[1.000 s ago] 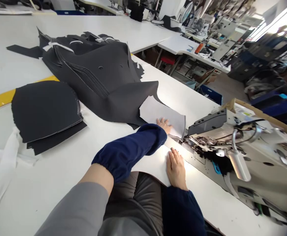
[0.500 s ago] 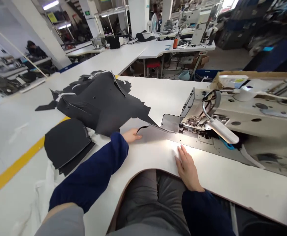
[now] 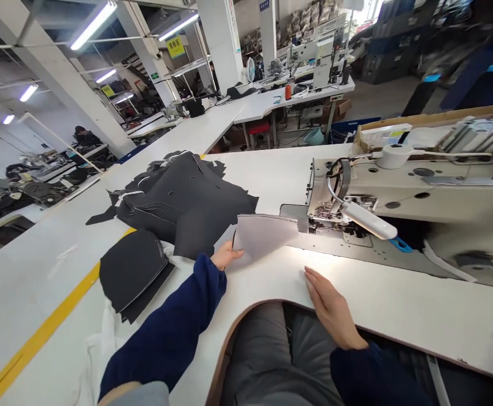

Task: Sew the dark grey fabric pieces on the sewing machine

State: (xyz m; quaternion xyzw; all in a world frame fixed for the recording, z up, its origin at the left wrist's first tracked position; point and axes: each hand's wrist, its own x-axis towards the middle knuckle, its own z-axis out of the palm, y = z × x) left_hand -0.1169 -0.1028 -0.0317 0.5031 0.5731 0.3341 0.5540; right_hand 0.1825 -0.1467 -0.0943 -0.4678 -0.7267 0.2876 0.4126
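Observation:
My left hand (image 3: 227,255) pinches the left edge of a fabric panel (image 3: 263,239), thumb on top. The panel shows a pale grey face and a stitched upper edge, and its right corner lies beside the needle area of the sewing machine (image 3: 415,189). My right hand (image 3: 332,309) rests near the table's front edge with its fingers stretched out and nothing in them. Beyond my left hand lies a heap of dark cut fabric pieces (image 3: 199,197). A small stack of rounded dark panels (image 3: 130,269) lies left of my left forearm.
The white table (image 3: 263,287) curves inward around my lap. A lit lamp (image 3: 368,220) hangs over the machine bed. White strips (image 3: 98,355) trail at the left, beside yellow tape (image 3: 45,330). A cardboard box edge (image 3: 440,117) stands behind the machine; people sit at far-left workstations.
The panel's stitched edge has come away from the needle area and turned up, showing more of its pale face. My right hand stays on the table. The view has tilted upward.

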